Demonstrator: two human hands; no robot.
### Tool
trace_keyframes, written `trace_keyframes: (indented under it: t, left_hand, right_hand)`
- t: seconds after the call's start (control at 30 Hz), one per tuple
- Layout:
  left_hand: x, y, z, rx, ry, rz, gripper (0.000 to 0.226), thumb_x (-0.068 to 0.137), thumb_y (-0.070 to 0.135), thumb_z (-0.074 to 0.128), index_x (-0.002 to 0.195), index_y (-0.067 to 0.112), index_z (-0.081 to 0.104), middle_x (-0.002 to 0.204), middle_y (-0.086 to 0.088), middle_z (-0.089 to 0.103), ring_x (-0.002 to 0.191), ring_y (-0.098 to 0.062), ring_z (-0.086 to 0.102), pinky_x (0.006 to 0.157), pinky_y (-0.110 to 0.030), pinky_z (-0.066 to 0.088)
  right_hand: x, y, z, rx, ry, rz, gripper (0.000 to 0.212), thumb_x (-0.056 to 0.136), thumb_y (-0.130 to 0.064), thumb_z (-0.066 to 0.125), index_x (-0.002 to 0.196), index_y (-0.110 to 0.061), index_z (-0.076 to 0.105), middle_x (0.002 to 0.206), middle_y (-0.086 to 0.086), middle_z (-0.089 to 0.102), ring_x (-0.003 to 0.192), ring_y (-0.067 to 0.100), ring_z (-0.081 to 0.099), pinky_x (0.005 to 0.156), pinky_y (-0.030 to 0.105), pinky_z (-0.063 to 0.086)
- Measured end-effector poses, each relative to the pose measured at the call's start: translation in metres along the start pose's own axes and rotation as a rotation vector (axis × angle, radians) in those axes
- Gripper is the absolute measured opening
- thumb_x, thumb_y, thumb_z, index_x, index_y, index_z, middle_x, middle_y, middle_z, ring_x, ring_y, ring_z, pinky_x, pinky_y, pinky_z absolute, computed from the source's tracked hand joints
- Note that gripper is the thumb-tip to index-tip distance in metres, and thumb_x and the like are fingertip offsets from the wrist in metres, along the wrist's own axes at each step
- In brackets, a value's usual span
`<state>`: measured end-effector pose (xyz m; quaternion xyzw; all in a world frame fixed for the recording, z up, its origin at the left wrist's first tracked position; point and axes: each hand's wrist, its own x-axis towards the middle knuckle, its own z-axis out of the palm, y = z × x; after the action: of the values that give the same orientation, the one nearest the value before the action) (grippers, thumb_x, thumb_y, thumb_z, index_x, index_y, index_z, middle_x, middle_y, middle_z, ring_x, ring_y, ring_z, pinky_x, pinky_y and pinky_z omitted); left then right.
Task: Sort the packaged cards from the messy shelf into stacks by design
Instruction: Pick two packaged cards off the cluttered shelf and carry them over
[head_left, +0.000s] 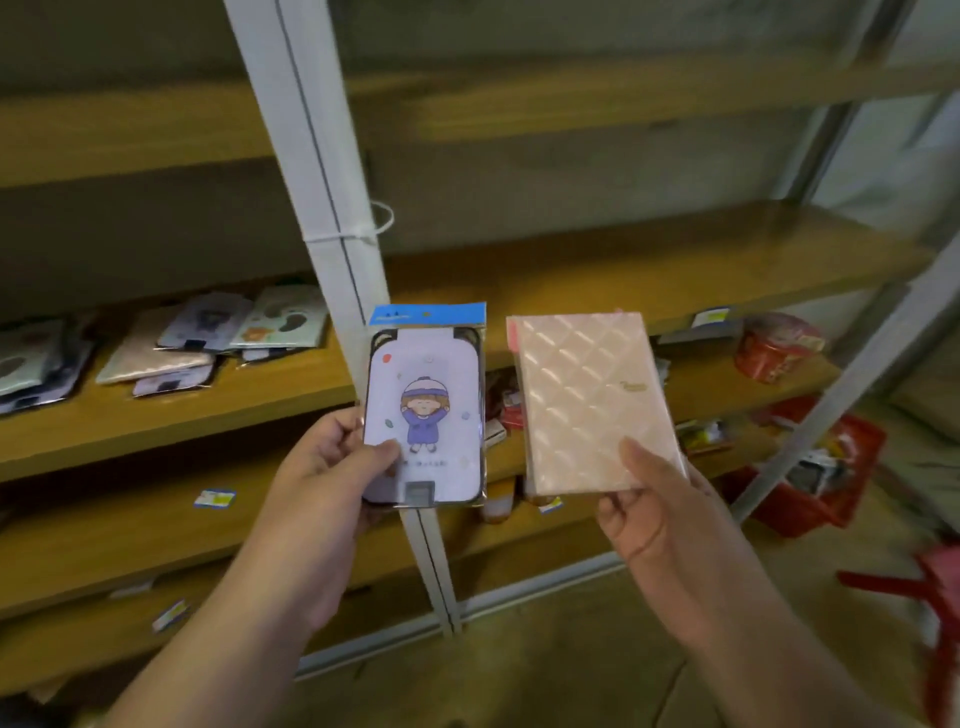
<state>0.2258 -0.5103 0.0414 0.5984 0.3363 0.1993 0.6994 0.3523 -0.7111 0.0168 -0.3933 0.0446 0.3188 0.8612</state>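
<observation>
The person holds two packaged cards up in front of the shelving, one in each hand, both standing on end with the long axis running up and down and their faces turned toward the camera. The cartoon card (426, 410), lilac with a small figure in a purple coat and a blue header strip at its top edge, stands nearly straight. The left hand (332, 467) pinches its lower left corner, thumb laid across the front and fingers curled behind, so most of the pack rises above the grip. The forearm comes up from the lower left.

Just beside it, not touching, the pink quilted card (592, 400) leans a little to the left at its top. The right hand (649, 514) holds it by the lower right corner, thumb on the front, palm and fingers underneath; the forearm reaches in from the lower right.

A grey upright post (332, 208) of the rack runs behind the cartoon card. On the wooden shelf (234, 400) to the left lies a loose heap of packaged cards (171, 343), overlapping at mixed angles.
</observation>
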Motion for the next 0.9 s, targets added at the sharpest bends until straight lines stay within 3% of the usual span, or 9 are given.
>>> trace_keyframes:
  t: [0.07,0.2,0.33,0.4,0.5,0.63,0.8,0.9]
  left_hand:
    - [0.011,-0.002,0.028,0.007,-0.018,-0.015,0.018,0.097,0.011,0.059,0.112,0.020,0.065,0.099,-0.001,0.080,0.086,-0.016,0.077,0.076,-0.039,0.054]
    - [0.048,-0.005,0.078,-0.016,-0.032,-0.048,0.018,0.095,0.010,0.062,0.111,0.019,0.065,0.098,-0.002,0.080,0.085,-0.016,0.077,0.072,-0.036,0.057]
    - [0.087,-0.006,0.126,-0.056,-0.065,-0.059,0.020,0.095,0.010,0.062,0.112,0.018,0.066,0.095,-0.001,0.080,0.082,-0.014,0.077,0.058,-0.026,0.059]
    - [0.106,-0.006,0.150,-0.049,-0.095,-0.072,0.020,0.095,0.011,0.062,0.114,0.019,0.065,0.094,0.000,0.080,0.083,-0.015,0.077,0.066,-0.033,0.061]
    - [0.131,-0.006,0.183,-0.035,-0.147,-0.090,0.020,0.096,0.011,0.062,0.115,0.018,0.064,0.098,-0.003,0.080,0.094,-0.023,0.076,0.090,-0.049,0.059]
    - [0.156,-0.007,0.215,-0.013,-0.166,-0.094,0.020,0.098,0.011,0.061,0.115,0.021,0.064,0.099,-0.001,0.080,0.099,-0.025,0.075,0.098,-0.057,0.053]
    - [0.188,-0.006,0.245,-0.054,-0.102,-0.110,0.019,0.099,0.010,0.060,0.112,0.024,0.063,0.100,-0.001,0.079,0.091,-0.016,0.077,0.081,-0.039,0.061]
    - [0.204,-0.002,0.266,-0.062,-0.045,-0.128,0.022,0.099,0.011,0.060,0.116,0.025,0.059,0.107,-0.001,0.075,0.098,-0.019,0.074,0.072,-0.033,0.062]
  right_hand:
    - [0.013,-0.016,-0.018,0.019,0.017,-0.033,0.039,0.088,-0.011,0.062,0.128,-0.011,0.058,0.115,0.010,0.074,0.087,0.016,0.075,0.058,0.024,0.057]
    - [0.045,-0.050,-0.045,0.055,0.009,-0.061,0.037,0.096,-0.014,0.055,0.133,-0.010,0.056,0.120,0.011,0.072,0.107,0.022,0.072,0.077,0.030,0.061]
    - [0.077,-0.087,-0.067,0.025,0.027,-0.096,0.044,0.089,-0.017,0.058,0.132,-0.010,0.056,0.119,0.012,0.073,0.105,0.022,0.072,0.074,0.030,0.061]
    - [0.093,-0.107,-0.076,-0.007,0.020,-0.133,0.042,0.090,-0.013,0.057,0.132,-0.009,0.055,0.123,0.014,0.071,0.111,0.025,0.070,0.078,0.032,0.061]
    - [0.114,-0.134,-0.090,-0.044,0.008,-0.169,0.038,0.093,-0.006,0.054,0.131,-0.008,0.055,0.125,0.015,0.070,0.115,0.028,0.068,0.084,0.033,0.059]
    - [0.140,-0.162,-0.103,-0.058,0.019,-0.141,0.043,0.094,-0.005,0.055,0.137,-0.007,0.052,0.128,0.016,0.068,0.118,0.029,0.066,0.089,0.036,0.058]
    - [0.176,-0.187,-0.114,-0.099,0.088,-0.100,0.047,0.088,-0.005,0.061,0.135,-0.005,0.052,0.125,0.017,0.069,0.114,0.028,0.068,0.092,0.037,0.057]
    - [0.204,-0.206,-0.121,-0.139,0.101,-0.058,0.046,0.087,-0.006,0.064,0.132,-0.005,0.056,0.124,0.017,0.070,0.112,0.030,0.069,0.098,0.040,0.054]
